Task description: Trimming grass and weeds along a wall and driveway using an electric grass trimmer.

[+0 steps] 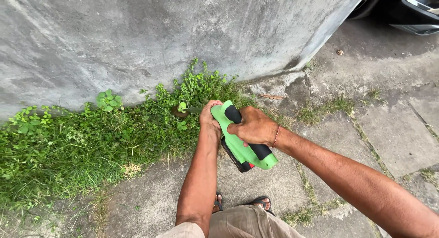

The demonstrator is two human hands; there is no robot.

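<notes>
Both hands clamped the green plastic cordless trimmer [242,142] mid-frame: right hand [254,126] wrapped the handle, left hand [209,118] steadied its nose toward leafy green weeds [91,137].

concrete wall [137,32], weeds [68,146], paved ground [393,137], sandals [261,203]

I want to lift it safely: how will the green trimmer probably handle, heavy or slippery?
The trimmer probably feels rigid: its shell looks like hard plastic. Likely rear-heavy, given the dark block under its handle. The black grip patches should limit slipping; both hands, left and right, hold it.
</notes>
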